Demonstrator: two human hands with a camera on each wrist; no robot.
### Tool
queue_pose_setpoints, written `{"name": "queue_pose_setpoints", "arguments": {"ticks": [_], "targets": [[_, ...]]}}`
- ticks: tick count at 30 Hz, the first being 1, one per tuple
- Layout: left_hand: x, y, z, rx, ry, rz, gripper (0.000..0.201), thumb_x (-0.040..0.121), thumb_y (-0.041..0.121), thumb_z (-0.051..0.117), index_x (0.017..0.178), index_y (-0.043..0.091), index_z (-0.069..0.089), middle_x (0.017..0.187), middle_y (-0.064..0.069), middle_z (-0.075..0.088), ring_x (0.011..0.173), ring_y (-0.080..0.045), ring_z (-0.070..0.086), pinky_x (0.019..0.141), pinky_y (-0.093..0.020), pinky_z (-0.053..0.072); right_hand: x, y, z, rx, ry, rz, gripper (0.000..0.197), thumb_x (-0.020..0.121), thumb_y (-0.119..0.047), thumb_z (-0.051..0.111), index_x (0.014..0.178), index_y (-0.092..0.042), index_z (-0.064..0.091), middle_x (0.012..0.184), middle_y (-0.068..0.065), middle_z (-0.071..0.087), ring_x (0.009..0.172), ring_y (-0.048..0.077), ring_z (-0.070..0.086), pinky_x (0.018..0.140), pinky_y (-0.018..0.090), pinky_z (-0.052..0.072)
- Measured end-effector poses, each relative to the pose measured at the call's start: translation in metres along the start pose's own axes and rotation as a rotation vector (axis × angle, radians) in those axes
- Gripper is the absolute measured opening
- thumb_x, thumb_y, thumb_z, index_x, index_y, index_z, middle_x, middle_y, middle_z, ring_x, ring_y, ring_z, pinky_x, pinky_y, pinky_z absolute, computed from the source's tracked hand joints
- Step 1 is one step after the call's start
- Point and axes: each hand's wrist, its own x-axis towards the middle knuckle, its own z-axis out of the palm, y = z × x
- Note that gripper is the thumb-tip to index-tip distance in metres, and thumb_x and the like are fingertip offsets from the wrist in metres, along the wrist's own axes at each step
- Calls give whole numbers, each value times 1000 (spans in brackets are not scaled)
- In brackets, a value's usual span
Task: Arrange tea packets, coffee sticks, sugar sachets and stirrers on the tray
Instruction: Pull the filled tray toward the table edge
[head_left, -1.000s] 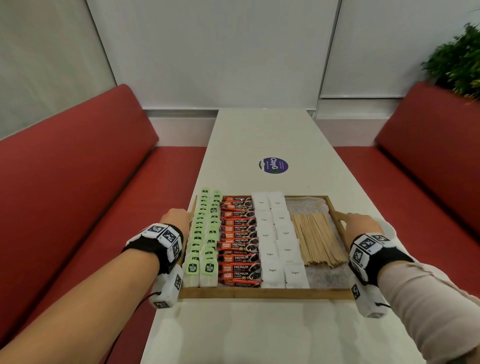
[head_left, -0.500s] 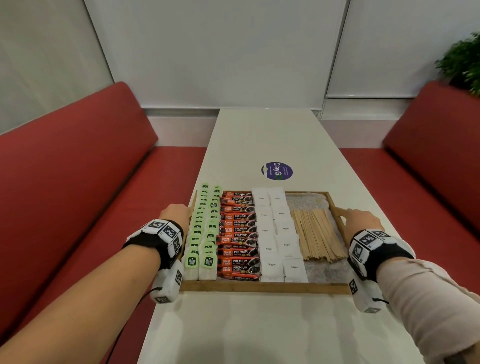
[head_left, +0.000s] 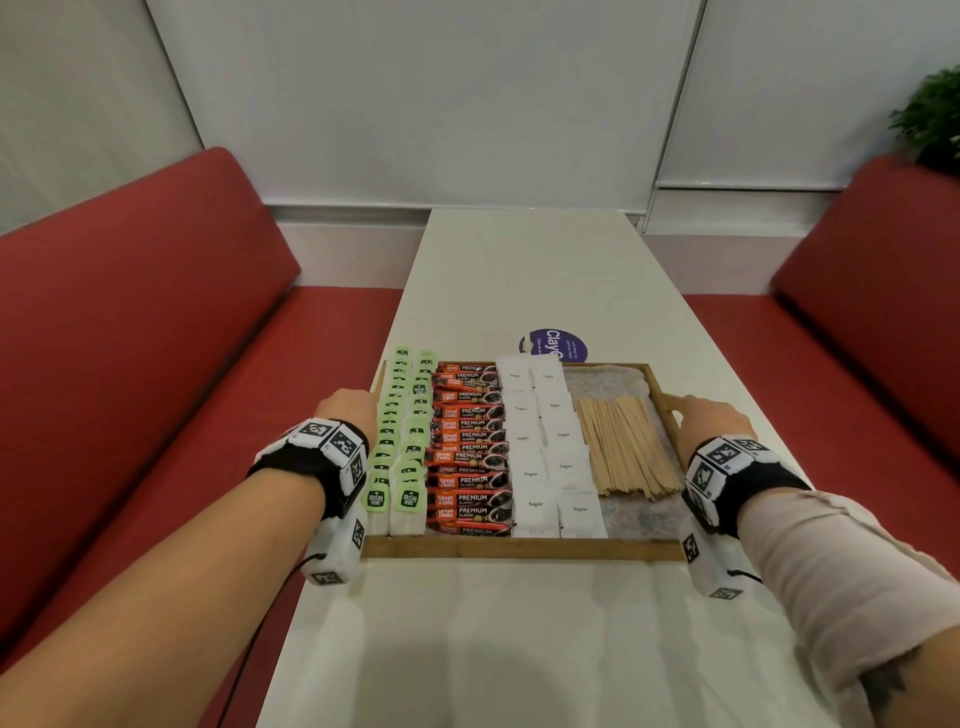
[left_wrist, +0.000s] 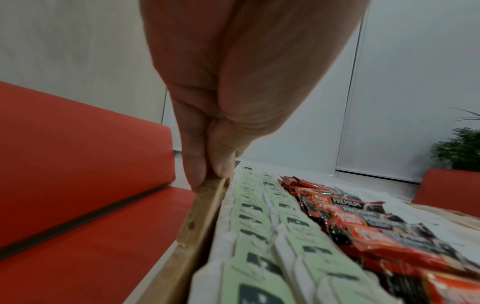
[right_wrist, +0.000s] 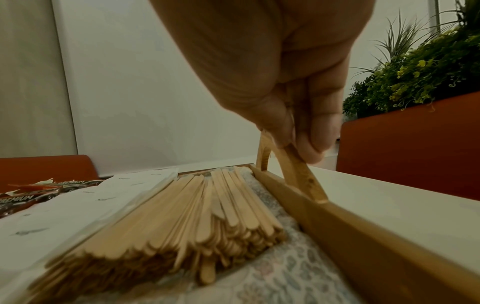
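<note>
Item: loaded tray (head_left: 519, 548), on the white table (head_left: 519, 623) near its front end, all four lots already in rows.

Left to right:
- My left hand (head_left: 349, 410) — fingers curled round the tray's left handle (left_wrist: 207, 197), thumb pinching from above.
- Tea packets (head_left: 400, 441), two rows, light and soft.
- Coffee sticks (head_left: 467, 447), glossy, overlapped; I judge they slide easily.
- Sugar sachets (head_left: 545, 452), two rows, limp paper.
- Stirrers (head_left: 623, 447), loose bundle on patterned liner, likely to roll if tipped.
- My right hand (head_left: 711, 421) — clamped on the right handle (right_wrist: 293, 164).

Handling: stiff wooden frame, light load, nothing fixed down; keep it level, grip only at the handles.

Room: long bare tabletop ahead, past a round sticker (head_left: 553, 344) touching the far rim. Table edges run close on both sides, red benches (head_left: 130, 338) below.
</note>
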Motion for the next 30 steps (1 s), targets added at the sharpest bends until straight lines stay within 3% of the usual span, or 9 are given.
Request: {"name": "queue_pose_setpoints", "arguments": {"ticks": [5, 11, 14, 15, 18, 21, 23, 25, 30], "targets": [[20, 3, 0, -38, 18, -40, 33, 101, 20, 34, 120, 14, 61, 113, -8, 64, 101, -26, 62, 61, -26, 36, 18, -6, -1, 20, -15, -9, 31, 93, -11, 43, 122, -15, 53, 113, 14, 60, 103, 32, 59, 73, 32, 44], [32, 5, -4, -49, 9, -46, 27, 99, 16, 39, 117, 12, 59, 111, -8, 64, 94, -25, 60, 67, -26, 35, 34, -11, -2, 44, -14, -18, 31, 93, -12, 42, 122, -13, 53, 115, 14, 60, 104, 32, 59, 77, 34, 46], [31, 6, -6, -52, 18, -53, 23, 100, 18, 38, 110, 21, 58, 85, -1, 58, 87, -24, 56, 55, -23, 32, 38, -12, -2, 46, -21, -27, 32, 93, -13, 42, 123, -15, 53, 115, 14, 60, 104, 32, 59, 78, 34, 47], [32, 7, -6, -56, 18, -59, 25, 100, 19, 37, 112, 21, 59, 84, 0, 57, 87, -24, 56, 54, -23, 31, 39, -13, -2, 47, -20, -28, 32, 93, -13, 42, 123, -16, 53, 115, 14, 60, 104, 32, 59, 78, 34, 47], [33, 7, -6, -69, 0, -69, 31, 100, 20, 35, 119, 14, 60, 109, -7, 64, 89, -24, 57, 61, -26, 34, 41, -14, -3, 48, -27, -29, 32, 94, -13, 41, 123, -15, 53, 115, 14, 60, 103, 32, 59, 78, 33, 46], [34, 6, -5, -77, 5, -78, 31, 100, 19, 36, 120, 13, 59, 104, -8, 62, 79, -20, 48, 50, -22, 27, 41, -15, -3, 57, -34, -32, 34, 93, -14, 42, 126, -18, 53, 117, 13, 60, 105, 31, 58, 79, 33, 47], [32, 7, -5, -76, 14, -71, 32, 100, 20, 34, 120, 13, 59, 104, -7, 62, 84, -22, 54, 58, -25, 33, 41, -15, -4, 61, -47, -39, 36, 92, -15, 44, 127, -19, 52, 117, 13, 60, 106, 31, 59, 80, 33, 47], [28, 7, -6, -80, 14, -76, 32, 100, 20, 35, 123, 14, 57, 114, -9, 62, 100, -26, 60, 68, -28, 36, 39, -14, -7, 64, -54, -55, 35, 92, -16, 44, 126, -18, 52, 116, 13, 60, 105, 31, 59, 79, 33, 47], [16, 10, -14, -149, -15, -77, 41, 94, 16, 44, 135, 10, 39, 132, -10, 48, 118, -32, 49, 90, -40, 46, 28, -7, -16, 103, -55, -103, 25, 92, -18, 47, 116, -11, 52, 109, 13, 63, 94, 30, 59, 70, 30, 41]]}}
